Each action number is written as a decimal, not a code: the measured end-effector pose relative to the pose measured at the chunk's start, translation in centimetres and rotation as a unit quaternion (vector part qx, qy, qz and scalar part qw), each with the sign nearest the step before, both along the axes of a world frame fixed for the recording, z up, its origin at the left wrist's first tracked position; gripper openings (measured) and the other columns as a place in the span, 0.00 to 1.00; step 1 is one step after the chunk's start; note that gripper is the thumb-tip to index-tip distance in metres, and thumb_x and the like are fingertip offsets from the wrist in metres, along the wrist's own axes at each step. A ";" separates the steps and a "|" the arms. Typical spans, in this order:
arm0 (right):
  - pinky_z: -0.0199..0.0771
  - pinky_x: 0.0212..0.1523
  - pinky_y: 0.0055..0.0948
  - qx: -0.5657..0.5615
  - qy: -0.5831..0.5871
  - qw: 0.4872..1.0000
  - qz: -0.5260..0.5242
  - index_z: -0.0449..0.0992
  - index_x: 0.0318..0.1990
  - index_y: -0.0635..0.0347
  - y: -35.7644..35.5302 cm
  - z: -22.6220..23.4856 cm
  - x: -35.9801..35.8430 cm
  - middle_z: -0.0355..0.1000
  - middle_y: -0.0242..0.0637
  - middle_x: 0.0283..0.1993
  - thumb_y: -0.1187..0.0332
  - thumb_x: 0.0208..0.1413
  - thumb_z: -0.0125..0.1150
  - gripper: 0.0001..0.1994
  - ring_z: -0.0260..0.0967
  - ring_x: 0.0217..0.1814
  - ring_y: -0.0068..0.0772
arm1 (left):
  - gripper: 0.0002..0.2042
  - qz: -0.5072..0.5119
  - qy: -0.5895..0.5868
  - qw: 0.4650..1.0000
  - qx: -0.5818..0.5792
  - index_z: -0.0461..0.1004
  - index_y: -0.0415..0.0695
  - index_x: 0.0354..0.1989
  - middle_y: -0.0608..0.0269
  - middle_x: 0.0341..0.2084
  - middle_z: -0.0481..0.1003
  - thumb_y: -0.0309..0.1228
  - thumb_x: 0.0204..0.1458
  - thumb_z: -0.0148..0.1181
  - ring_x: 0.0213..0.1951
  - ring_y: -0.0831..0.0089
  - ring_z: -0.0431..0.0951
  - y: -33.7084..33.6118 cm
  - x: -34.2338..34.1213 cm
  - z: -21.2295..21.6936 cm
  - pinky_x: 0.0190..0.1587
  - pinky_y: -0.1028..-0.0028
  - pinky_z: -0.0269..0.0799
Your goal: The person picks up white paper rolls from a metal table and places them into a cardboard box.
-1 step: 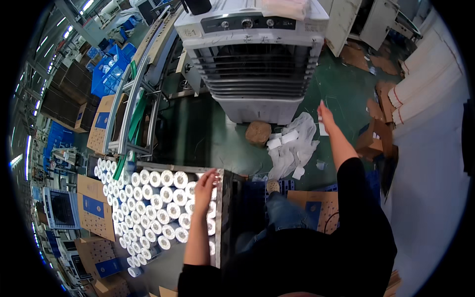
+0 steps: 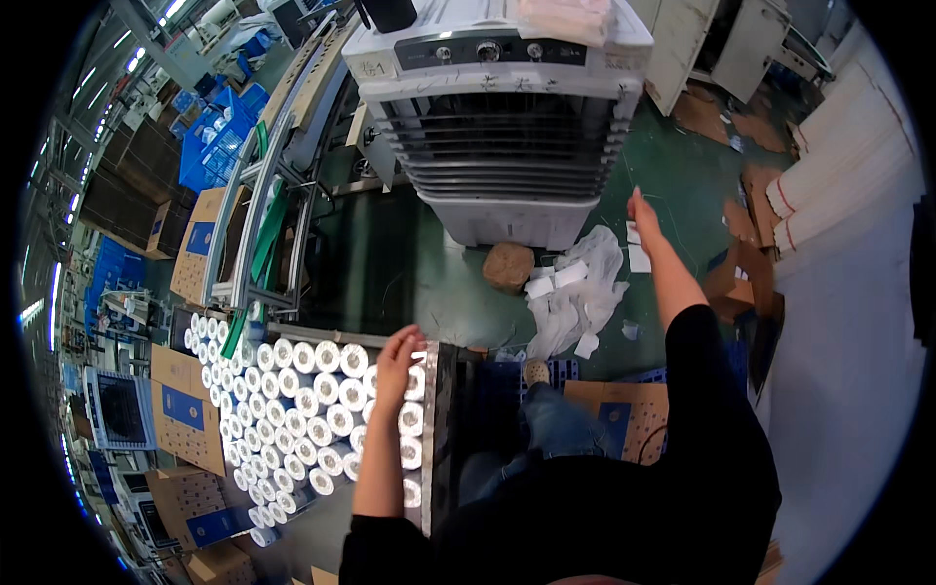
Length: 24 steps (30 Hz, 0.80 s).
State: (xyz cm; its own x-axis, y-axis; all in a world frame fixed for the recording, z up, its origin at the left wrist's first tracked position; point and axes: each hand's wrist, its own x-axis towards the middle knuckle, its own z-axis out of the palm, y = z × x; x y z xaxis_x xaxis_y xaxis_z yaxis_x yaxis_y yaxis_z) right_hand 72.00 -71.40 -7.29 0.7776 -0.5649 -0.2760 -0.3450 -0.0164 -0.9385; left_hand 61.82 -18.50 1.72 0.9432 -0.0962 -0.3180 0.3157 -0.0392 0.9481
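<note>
Nothing has shifted: left hand [image 2: 398,359], fingers curled, rests on white rolls [image 2: 312,409] lower left; right hand [image 2: 643,216], fingers together, reaches upper right.

Factory floor, conveyor line [image 2: 263,185], stacked cartons [image 2: 185,409], blue crates [image 2: 210,146], big air cooler [image 2: 497,107], rows of white rolls [image 2: 302,409].
</note>
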 end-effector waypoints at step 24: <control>0.64 0.47 0.36 0.139 -0.322 0.917 -0.189 0.60 0.56 0.54 -11.6 5.3 20.8 0.66 0.29 0.53 0.41 0.57 0.36 0.30 0.62 0.54 0.32 | 0.27 0.104 -0.126 0.949 -0.269 0.67 0.43 0.52 0.61 0.47 0.72 0.53 0.56 0.37 0.50 0.67 0.69 -5.8 61.4 -2.3 0.52 0.71 0.61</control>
State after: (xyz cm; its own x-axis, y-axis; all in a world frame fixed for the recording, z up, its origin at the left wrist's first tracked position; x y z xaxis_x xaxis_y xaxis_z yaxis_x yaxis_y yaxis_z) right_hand 92.85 -83.02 -1.96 0.5923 -0.8057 -0.0017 0.3515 0.2603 -0.8993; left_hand 123.26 -24.33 -0.57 0.9991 0.0163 -0.0379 0.0243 0.5102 0.8597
